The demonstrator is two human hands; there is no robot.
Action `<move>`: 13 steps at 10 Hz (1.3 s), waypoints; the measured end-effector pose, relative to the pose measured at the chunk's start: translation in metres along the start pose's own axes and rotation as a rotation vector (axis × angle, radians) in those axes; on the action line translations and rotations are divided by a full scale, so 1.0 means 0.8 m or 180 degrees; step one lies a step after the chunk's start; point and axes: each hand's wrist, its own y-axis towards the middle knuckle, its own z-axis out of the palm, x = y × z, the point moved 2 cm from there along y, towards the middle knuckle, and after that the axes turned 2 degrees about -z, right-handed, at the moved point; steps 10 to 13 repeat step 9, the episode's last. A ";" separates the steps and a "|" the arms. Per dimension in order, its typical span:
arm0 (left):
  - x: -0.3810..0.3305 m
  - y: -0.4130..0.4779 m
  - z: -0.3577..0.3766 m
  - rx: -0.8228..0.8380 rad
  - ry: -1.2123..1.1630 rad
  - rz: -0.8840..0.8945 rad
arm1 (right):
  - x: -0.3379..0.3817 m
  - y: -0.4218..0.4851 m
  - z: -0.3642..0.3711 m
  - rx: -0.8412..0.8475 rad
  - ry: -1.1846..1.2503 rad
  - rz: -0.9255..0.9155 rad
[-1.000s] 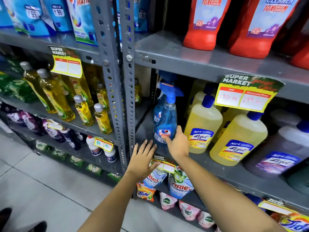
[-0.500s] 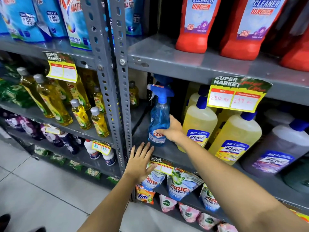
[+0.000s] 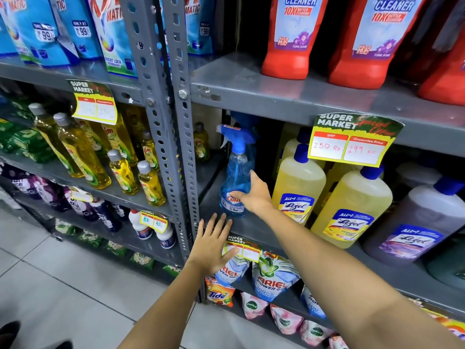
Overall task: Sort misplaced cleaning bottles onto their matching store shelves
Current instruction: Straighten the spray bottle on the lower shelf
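A blue spray bottle point(image 3: 236, 170) with a blue trigger head stands upright at the left end of the grey middle shelf point(image 3: 251, 230), beside yellow floor-cleaner bottles point(image 3: 298, 187). My right hand point(image 3: 254, 195) is wrapped around the spray bottle's lower body, covering part of its label. My left hand point(image 3: 214, 244) hovers flat with fingers spread at the shelf's front edge, just below the bottle, holding nothing.
Red bathroom-cleaner bottles point(image 3: 289, 46) stand on the shelf above. Yellow dish-liquid bottles point(image 3: 83, 157) fill the left bay behind the perforated grey upright point(image 3: 173, 147). Detergent pouches point(image 3: 271, 278) hang below. A price tag point(image 3: 352, 139) hangs from the upper shelf edge. Tiled floor lies lower left.
My right hand has gone from touching the spray bottle's base to gripping its lower body. The left hand stays spread at the shelf edge. The view has shifted slightly.
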 end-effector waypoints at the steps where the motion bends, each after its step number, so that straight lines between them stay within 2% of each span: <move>1: -0.001 -0.001 -0.002 0.0001 -0.0036 0.0033 | 0.003 0.006 0.000 0.0147 -0.0027 -0.0029; 13: -0.002 -0.002 -0.006 0.0158 0.0227 -0.0001 | 0.007 0.001 -0.006 0.0227 0.0208 -0.0013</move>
